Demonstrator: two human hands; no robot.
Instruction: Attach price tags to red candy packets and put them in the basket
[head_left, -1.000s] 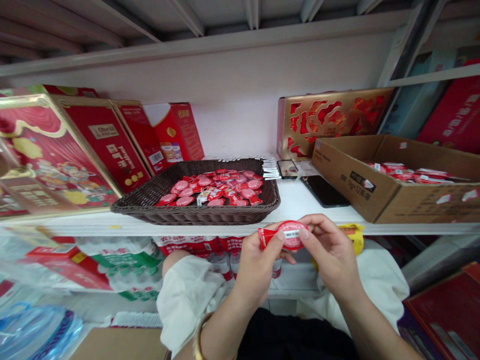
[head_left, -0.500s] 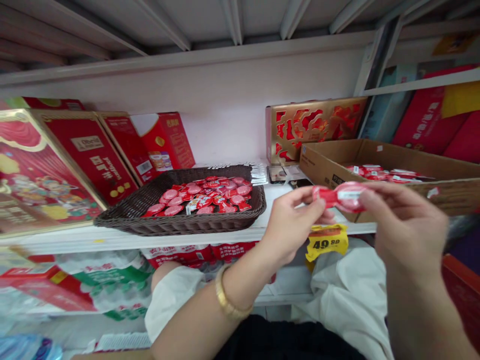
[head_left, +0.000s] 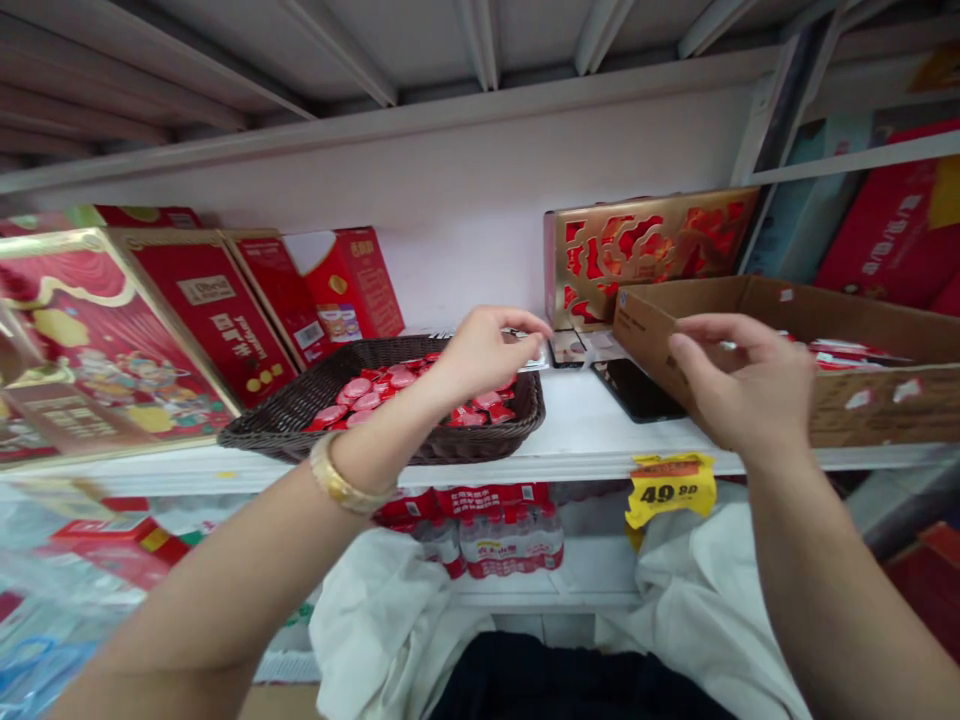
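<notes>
Our left grip (head_left: 487, 352), closure unclear, hangs above the wicker basket (head_left: 274, 432) of red packets (head_left: 360, 395); our right grip (head_left: 742, 378), apart, is at the cardboard box (head_left: 877, 412).

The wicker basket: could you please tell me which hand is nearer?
Left: the left hand hovers over the wicker basket; the right hand is right of it, by a cardboard box.

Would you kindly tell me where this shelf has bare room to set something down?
The white shelf is bare between the wicker basket and the black phone. It is crowded at left, where red gift boxes abut the basket.
</notes>
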